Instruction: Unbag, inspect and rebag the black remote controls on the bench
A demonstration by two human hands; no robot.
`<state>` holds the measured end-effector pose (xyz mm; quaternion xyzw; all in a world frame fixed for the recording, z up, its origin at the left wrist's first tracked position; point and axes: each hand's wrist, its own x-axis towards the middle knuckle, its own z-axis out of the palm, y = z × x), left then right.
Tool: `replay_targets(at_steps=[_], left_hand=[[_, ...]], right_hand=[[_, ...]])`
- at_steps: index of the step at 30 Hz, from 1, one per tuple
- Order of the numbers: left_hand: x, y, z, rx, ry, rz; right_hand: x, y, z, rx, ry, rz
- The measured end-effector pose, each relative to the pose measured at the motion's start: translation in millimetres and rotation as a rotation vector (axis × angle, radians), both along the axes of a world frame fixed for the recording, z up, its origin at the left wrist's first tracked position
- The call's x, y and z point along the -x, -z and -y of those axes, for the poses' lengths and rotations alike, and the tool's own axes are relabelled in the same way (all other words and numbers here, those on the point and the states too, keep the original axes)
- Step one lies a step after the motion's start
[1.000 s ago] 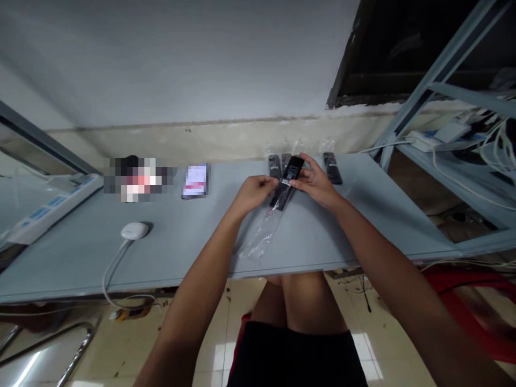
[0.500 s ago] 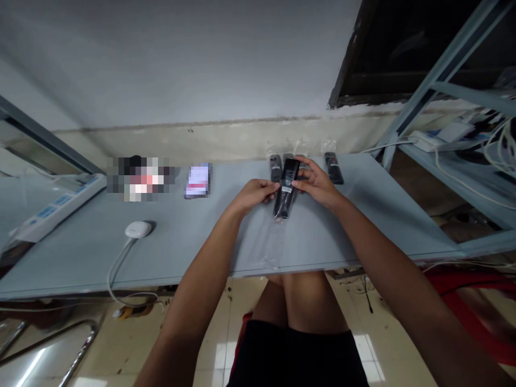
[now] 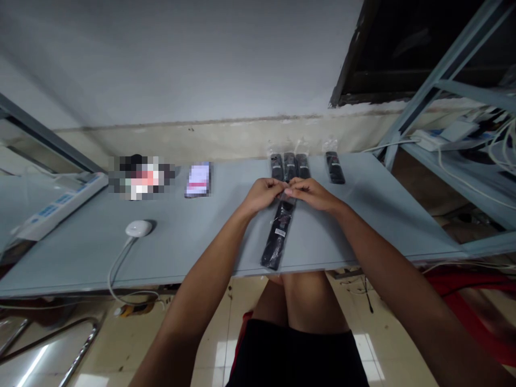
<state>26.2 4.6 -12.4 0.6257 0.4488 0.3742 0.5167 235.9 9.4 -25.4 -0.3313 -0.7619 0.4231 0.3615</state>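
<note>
Black remote control (image 3: 277, 242) lies on the grey tabletop (image 3: 193, 247) below the left hand (image 3: 262, 194) and right hand (image 3: 312, 194), their fingers (image 3: 287, 189) pinched on its top end, where a slip could knock the bagged remotes (image 3: 289, 165) just beyond.

Well left of the left hand (image 3: 262, 196), a white rounded plastic puck (image 3: 138, 228) with a white cable (image 3: 110, 274) sat on the grey desk (image 3: 209, 236), near a white power strip (image 3: 60, 207).

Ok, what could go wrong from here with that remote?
The remote control lies with its lower end close to the front edge of the grey table, so it might slide off onto the floor. The left hand and right hand are also working just in front of three bagged remotes, which a slip could knock.
</note>
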Motion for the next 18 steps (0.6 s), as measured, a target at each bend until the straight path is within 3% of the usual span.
replay_targets(at_steps=[5,10,18], left_hand=[[-1,-1.4,2,-0.044,-0.011,0.027],[0,0.5,0,-0.105,0.003,-0.005],[-1,12.9,-7,-0.101,-0.040,-0.026]], right_hand=[[2,-2.6,0,-0.026,0.008,-0.023],[0,-8.0,3,0.055,0.004,0.050],[0,1.8,-1,0.181,0.155,-0.035]])
